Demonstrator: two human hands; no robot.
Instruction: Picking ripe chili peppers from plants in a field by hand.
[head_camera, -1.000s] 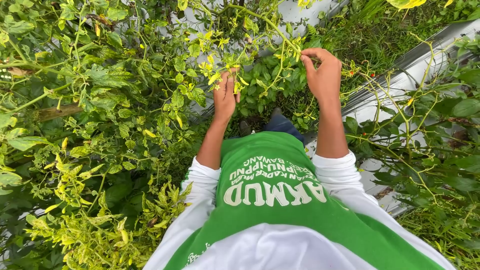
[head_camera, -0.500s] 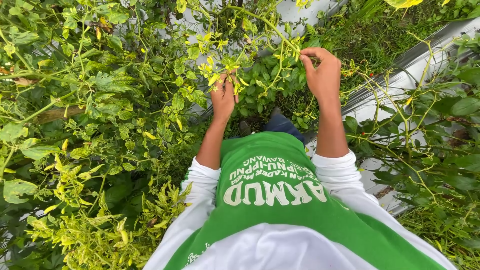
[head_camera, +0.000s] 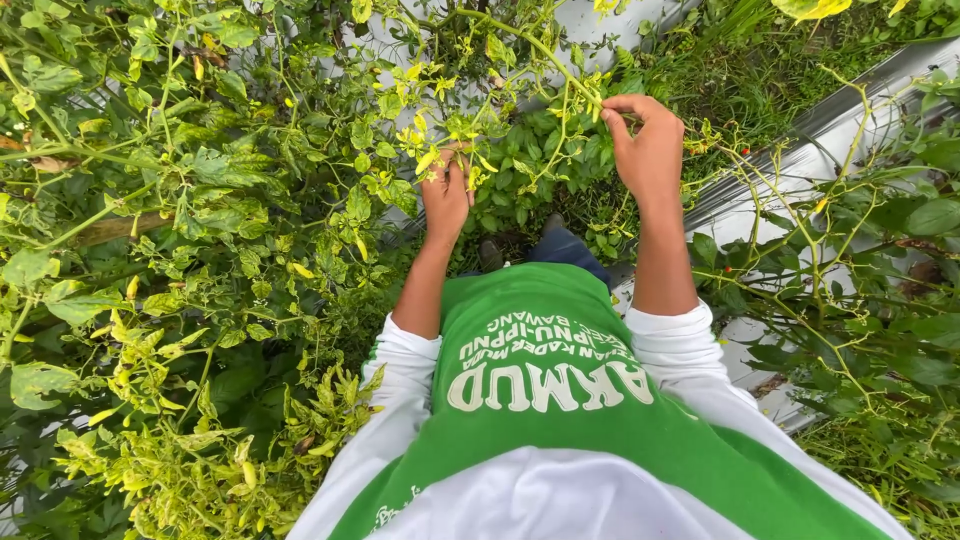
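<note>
Plant stem (head_camera: 560, 60) pinched by right hand (head_camera: 650, 150); left hand (head_camera: 447, 195) fingertips leaf-hidden.

Left hand (head_camera: 446, 196) and right hand (head_camera: 648, 150) among stems (head_camera: 520, 35).

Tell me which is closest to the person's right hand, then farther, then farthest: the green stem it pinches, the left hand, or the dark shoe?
From the right hand:
1. Green stem, pinched at its fingertips.
2. Left hand, across in yellow-green leaves.
3. Dark shoe, low on the ground.
</note>
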